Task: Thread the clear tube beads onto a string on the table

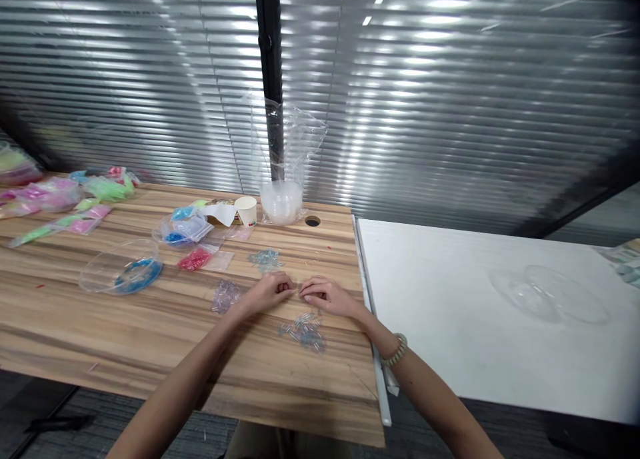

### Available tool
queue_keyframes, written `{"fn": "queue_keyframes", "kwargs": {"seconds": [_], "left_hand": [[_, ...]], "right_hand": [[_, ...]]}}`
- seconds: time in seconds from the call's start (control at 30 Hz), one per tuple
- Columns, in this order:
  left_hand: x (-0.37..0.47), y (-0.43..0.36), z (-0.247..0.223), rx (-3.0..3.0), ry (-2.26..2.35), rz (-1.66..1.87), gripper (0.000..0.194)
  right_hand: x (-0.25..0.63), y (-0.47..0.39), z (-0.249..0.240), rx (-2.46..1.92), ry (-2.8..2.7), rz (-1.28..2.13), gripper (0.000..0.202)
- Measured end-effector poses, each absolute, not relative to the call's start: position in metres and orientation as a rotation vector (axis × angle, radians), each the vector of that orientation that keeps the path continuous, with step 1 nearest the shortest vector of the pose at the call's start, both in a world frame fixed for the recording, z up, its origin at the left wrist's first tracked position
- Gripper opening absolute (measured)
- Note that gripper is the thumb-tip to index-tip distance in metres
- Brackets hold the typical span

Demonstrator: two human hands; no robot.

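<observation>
My left hand (273,290) and my right hand (327,295) almost meet low over the wooden table (165,339). The left fingers are curled into a pinch, and so are the right ones; anything between the fingertips is too small to make out. Left of my left hand lies a pile of clear, purplish short tubes (226,296). Behind it is a pile of blue-grey short tubes (265,259). Just in front of my right hand lies another heap of clear, bluish short tubes (306,331). A beaded bracelet (396,350) circles my right wrist.
Left lie a clear plastic dish (93,272) with blue pieces, red pieces (195,259) in a bag, and bags of coloured material (55,196). A paper cup (246,211) stands by clear bowls (281,202) in plastic wrap. A white table (425,352) adjoins on the right.
</observation>
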State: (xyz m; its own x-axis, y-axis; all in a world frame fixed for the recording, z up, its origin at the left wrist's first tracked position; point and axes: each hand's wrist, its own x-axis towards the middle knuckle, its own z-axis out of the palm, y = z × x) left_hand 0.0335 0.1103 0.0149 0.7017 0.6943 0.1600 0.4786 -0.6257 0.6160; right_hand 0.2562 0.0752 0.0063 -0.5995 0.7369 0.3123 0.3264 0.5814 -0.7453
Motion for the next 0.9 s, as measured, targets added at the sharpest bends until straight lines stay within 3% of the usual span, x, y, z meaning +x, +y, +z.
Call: {"fn": "queue_keyframes", "kwargs": {"seconds": [0.33,0.63,0.9], "left_hand": [[0.039,0.103,0.011,2.345,0.703,0.456,0.020],[0.042,0.097,0.019,2.310,0.585,0.348,0.035],[0.042,0.097,0.019,2.294,0.574,0.308,0.035]], "right_hand": [[0.259,0.081,-0.004,-0.852,-2.141,0.822,0.019],[0.258,0.081,-0.003,-0.870,-2.110,0.827,0.018],[0.259,0.080,-0.002,-0.874,-2.101,0.849,0.019]]}}
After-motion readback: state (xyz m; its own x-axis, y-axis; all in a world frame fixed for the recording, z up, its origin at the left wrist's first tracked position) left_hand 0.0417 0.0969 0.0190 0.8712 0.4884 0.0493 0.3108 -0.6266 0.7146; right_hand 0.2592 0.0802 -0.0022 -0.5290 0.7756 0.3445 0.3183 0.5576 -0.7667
